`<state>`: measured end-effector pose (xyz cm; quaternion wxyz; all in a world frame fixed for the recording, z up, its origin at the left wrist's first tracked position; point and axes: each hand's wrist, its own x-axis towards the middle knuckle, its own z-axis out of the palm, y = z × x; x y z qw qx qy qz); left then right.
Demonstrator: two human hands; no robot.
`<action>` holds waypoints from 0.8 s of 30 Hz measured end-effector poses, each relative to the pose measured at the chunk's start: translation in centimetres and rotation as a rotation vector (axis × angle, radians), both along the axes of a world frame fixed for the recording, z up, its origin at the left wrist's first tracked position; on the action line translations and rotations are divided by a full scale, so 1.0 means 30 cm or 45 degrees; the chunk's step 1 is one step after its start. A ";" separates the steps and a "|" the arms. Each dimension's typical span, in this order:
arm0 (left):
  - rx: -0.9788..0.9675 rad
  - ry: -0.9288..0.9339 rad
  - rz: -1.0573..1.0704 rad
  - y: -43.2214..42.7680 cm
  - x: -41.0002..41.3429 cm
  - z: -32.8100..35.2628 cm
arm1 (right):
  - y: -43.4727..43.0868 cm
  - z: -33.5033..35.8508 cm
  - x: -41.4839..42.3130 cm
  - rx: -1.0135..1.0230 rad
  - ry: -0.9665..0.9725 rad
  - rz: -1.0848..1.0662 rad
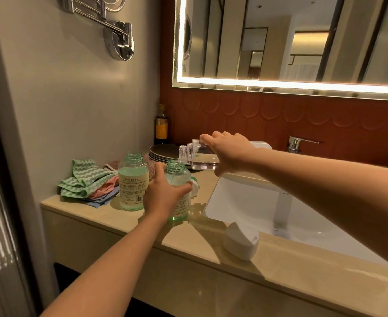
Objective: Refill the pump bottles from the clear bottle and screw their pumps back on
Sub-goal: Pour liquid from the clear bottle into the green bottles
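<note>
Two green-tinted pump bottles stand uncapped on the beige counter (pixel 188 239). My left hand (pixel 163 195) grips the nearer bottle (pixel 178 177) around its body. My right hand (pixel 228 152) holds the clear bottle (pixel 197 157) tipped on its side, its mouth just above the nearer bottle's neck, and a thin clear stream runs down into it. The other bottle (pixel 133 179) stands to the left, about two thirds full of pale green liquid. A white pump part (pixel 194 183) lies behind the nearer bottle, mostly hidden.
Folded cloths (pixel 90 181) lie at the counter's left end. Stacked dark plates (pixel 163 152) and a dark sauce bottle (pixel 161 125) stand at the back. A white sink (pixel 257 209) with tap (pixel 297 143) fills the right. A white container (pixel 241 241) sits near the front edge.
</note>
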<state>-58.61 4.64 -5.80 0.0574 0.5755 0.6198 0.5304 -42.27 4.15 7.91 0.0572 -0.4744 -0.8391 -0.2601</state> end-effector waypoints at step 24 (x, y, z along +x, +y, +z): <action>-0.042 -0.003 -0.022 -0.002 0.000 0.011 | 0.001 -0.099 0.008 -0.219 0.627 -0.005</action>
